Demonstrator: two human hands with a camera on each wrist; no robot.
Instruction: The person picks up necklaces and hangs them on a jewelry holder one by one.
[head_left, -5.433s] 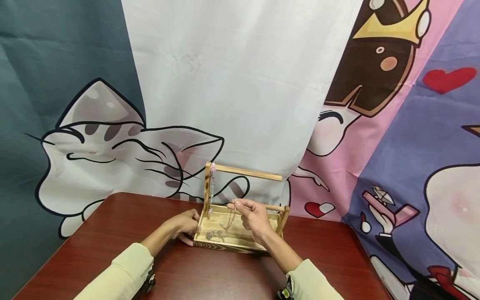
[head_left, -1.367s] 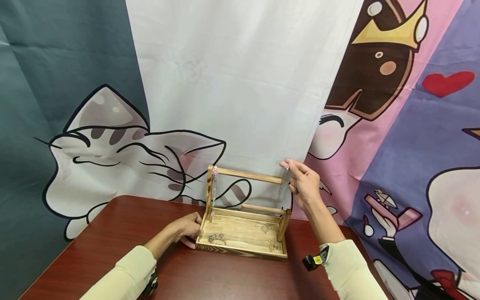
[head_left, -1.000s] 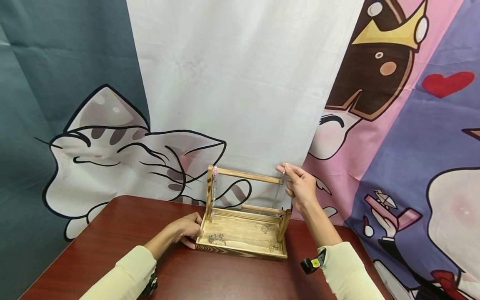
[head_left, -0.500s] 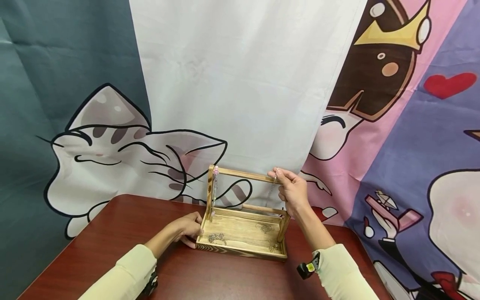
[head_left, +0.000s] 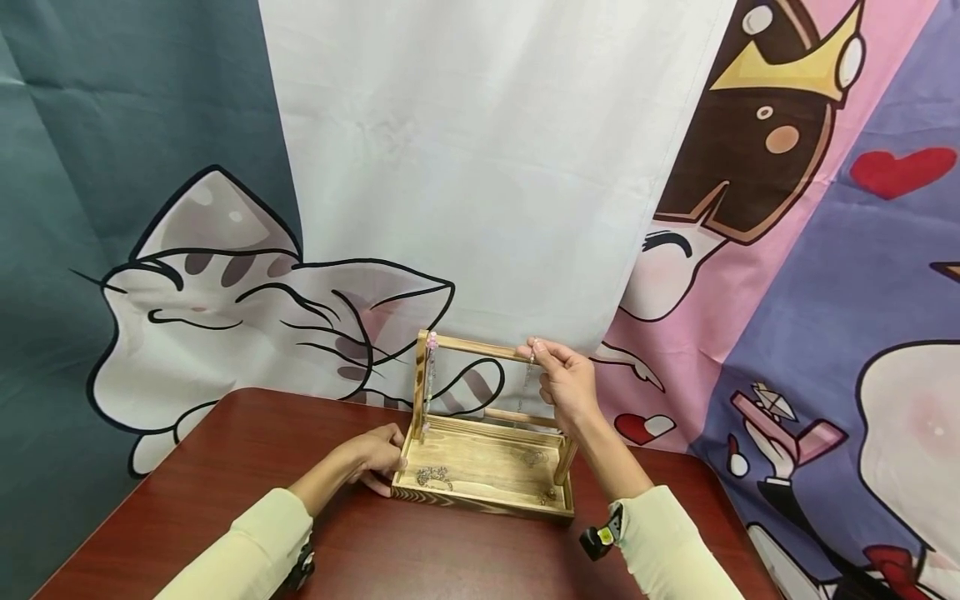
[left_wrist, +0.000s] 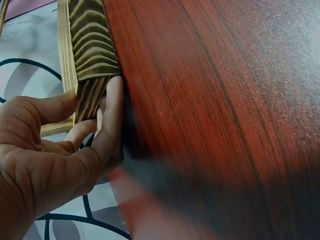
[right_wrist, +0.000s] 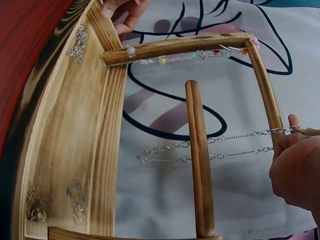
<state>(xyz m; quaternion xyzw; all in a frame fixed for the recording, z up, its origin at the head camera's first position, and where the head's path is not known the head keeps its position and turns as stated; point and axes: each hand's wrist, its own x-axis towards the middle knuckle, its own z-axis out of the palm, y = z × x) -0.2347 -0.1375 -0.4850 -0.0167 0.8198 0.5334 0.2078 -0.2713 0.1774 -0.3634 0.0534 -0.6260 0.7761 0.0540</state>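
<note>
My left hand grips the left end of a wooden jewellery stand, its thumb on the upper edge and fingers round the corner. The stand has a shallow tray, an upper bar and a lower rod. At the upper bar, my right hand pinches a silver chain necklace between thumb and fingertips. In the right wrist view its two strands stretch from the hand past the upper bar and overlap the lower rod. A pink beaded necklace hangs at the bar's left end.
Inside the tray lie a silver chain at front left, a thin tangled chain at right and another small chain in the front right corner. The red-brown table bears the stand; a printed cloth hangs behind.
At first my right hand held a gold-coloured chain low over the tray. Later it holds the silver chain beyond the upper bar's right end, then moves left along the bar. My left hand stays put.
</note>
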